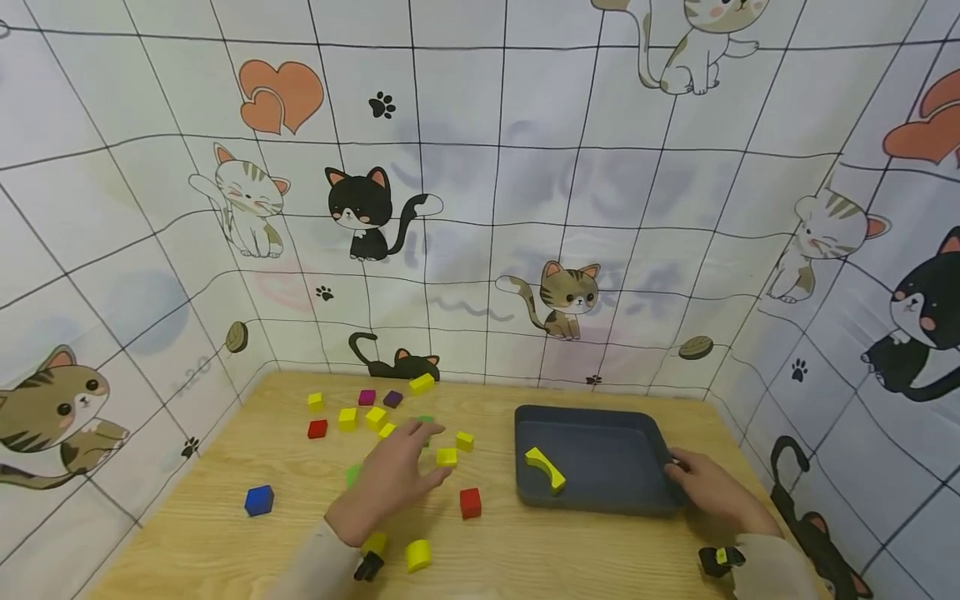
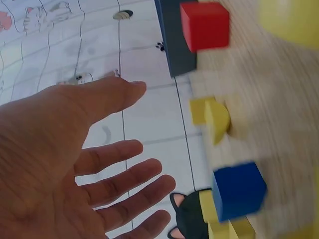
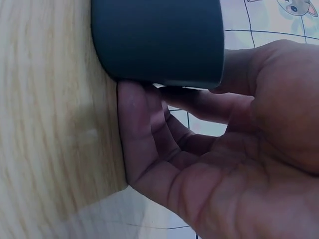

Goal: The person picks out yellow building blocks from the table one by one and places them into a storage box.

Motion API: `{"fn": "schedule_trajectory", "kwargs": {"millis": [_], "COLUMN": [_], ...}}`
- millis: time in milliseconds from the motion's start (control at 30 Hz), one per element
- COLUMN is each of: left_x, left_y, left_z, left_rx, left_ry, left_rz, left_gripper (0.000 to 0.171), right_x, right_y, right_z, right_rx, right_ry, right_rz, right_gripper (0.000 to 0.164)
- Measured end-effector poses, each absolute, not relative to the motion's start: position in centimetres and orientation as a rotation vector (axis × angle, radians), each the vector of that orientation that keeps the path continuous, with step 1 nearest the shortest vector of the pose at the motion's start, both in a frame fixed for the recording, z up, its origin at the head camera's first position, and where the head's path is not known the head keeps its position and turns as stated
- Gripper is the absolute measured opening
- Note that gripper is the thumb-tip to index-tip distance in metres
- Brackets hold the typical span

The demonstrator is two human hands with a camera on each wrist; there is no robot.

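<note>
My left hand hovers over the scattered toy blocks, fingers spread and holding nothing. Close to its fingertips are a yellow block and another small yellow block; a red cube lies to its right. Some green blocks are partly hidden behind the hand. At the right, my right hand grips the side of a dark grey tray. In the right wrist view the thumb is at the tray's rim and the fingers curl against its outer wall. A yellow arch-shaped block lies inside the tray.
A blue cube sits at the left of the wooden table. Further back are a red block, a magenta block, a purple block and several yellow ones. A yellow rounded block stands near the front. Cat-print sheeting walls the table.
</note>
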State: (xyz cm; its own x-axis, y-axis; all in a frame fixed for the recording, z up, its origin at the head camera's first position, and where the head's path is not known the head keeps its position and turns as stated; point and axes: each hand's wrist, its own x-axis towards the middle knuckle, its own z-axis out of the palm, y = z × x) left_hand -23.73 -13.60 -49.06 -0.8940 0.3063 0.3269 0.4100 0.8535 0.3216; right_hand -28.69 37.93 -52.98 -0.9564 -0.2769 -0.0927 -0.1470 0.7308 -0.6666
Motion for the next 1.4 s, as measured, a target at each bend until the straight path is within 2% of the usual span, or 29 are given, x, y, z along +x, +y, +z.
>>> {"fn": "schedule_trajectory", "kwargs": {"millis": [167,467,967,1400], "left_x": [-23.8,-25.2,-26.5,-26.8], "left_y": [-14.7,-13.5,-11.5,-11.8], "left_z": [-49.5,-50.4,-52.1,-52.9], "left_rx": [-0.541,-0.565,-0.635,-0.532], "left_ry": [-2.826,-2.866,-2.916,-2.890], "left_rz": [-0.586,-0.598,-0.580,-0.658], "left_gripper": [0.061,0.057,0.033,0.034], "right_x": [-28.6,-28.7,-28.4,-28.9], "right_y": [38.1,38.3,38.7,37.9], "right_z": [-52.8,-52.6,-52.6,-53.0], "right_rx": [-0.323,-0.349,-0.238,-0.249], "right_ry": [2.761,2.809,2.780,2.790], "right_rz": [-1.018,-0.963,-0.987,-1.010], "right_gripper": [0.050,0.049,0.049,0.047]}}
